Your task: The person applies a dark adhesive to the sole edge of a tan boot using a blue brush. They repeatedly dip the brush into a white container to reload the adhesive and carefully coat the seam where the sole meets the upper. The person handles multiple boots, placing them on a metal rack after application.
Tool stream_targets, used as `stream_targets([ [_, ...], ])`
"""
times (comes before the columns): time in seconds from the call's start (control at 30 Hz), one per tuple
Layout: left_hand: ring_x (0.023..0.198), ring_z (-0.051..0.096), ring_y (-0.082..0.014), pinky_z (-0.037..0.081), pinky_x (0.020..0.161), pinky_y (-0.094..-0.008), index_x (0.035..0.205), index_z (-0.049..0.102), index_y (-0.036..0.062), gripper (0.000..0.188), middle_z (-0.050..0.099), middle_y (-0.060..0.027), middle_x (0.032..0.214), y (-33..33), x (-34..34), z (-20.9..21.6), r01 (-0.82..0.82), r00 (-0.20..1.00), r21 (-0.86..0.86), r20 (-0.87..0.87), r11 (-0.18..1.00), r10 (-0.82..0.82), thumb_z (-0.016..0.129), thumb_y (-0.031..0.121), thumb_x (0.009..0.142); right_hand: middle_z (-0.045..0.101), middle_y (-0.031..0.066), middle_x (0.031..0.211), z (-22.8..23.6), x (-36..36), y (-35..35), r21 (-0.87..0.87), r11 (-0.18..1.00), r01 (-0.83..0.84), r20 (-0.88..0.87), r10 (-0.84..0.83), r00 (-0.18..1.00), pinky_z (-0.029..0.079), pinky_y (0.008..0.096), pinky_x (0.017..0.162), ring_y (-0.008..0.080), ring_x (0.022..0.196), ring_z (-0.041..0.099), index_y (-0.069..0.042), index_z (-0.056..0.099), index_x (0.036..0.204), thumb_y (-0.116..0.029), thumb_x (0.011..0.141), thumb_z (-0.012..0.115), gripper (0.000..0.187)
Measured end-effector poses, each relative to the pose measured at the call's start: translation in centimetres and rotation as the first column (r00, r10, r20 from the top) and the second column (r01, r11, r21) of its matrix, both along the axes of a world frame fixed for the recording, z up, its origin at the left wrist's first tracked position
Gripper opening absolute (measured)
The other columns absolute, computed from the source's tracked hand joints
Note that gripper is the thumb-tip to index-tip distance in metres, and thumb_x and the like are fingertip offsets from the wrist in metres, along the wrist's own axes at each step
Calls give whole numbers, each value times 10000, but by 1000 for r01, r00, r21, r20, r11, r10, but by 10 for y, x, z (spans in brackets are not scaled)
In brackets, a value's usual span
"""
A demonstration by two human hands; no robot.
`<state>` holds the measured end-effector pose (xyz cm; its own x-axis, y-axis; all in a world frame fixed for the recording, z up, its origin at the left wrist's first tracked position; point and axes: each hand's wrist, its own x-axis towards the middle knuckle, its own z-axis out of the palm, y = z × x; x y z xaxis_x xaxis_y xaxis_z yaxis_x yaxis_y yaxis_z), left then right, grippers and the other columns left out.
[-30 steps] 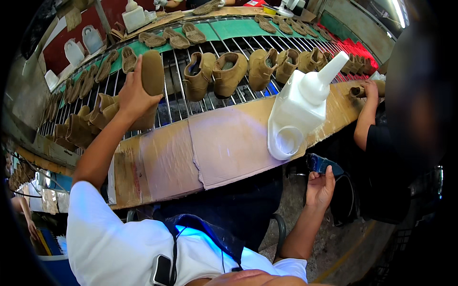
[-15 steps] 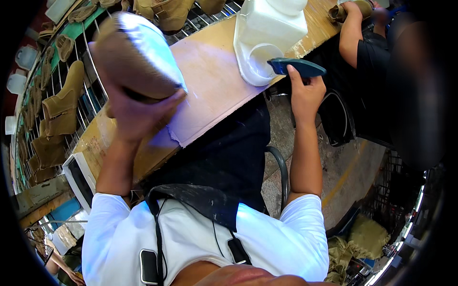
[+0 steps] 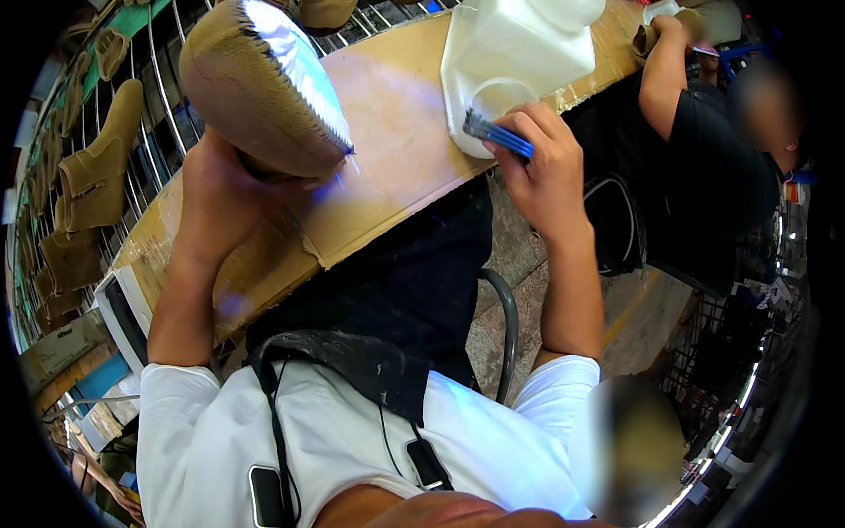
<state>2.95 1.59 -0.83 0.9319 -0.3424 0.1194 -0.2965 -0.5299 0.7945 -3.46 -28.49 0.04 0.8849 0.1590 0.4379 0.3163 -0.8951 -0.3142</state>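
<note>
Left hand (image 3: 216, 189) closed under tan suede boot (image 3: 264, 84), sole up; probably light and soft, best held by the upper. Right hand (image 3: 546, 167) gripping blue brush (image 3: 497, 136) beside white jug (image 3: 515, 62).

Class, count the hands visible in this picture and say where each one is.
3. The left hand holds a tan boot upturned; the right hand holds a blue brush at the white jug; a co-worker's hand rests top right. Others may be hidden.

White plastic jug (image 3: 519, 53), workbench (image 3: 396, 114)
</note>
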Motion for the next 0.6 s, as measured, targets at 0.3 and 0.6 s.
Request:
stream_targets([
  [0.3, 853, 662, -201, 524, 756, -307, 948, 630, -36, 372, 682, -117, 909, 20, 10, 5, 182, 982, 128, -72, 975, -174, 783, -18, 610, 633, 94, 744, 11, -10, -34, 405, 884, 233, -39, -238, 970, 421, 251, 539, 106, 589, 542, 31, 623, 840, -68, 738, 717, 171],
  [0.6, 1111, 497, -241, 380, 959, -358, 1178, 521, 31, 580, 531, -116, 1190, 27, -6, -14, 121, 985, 148, 106, 982, -138, 774, 72, 658, 580, 77, 778, -41, 25, -14, 139, 982, 130, 184, -154, 971, 428, 330, 691, 275, 778, 534, -20, 621, 795, -39, 664, 718, 164],
])
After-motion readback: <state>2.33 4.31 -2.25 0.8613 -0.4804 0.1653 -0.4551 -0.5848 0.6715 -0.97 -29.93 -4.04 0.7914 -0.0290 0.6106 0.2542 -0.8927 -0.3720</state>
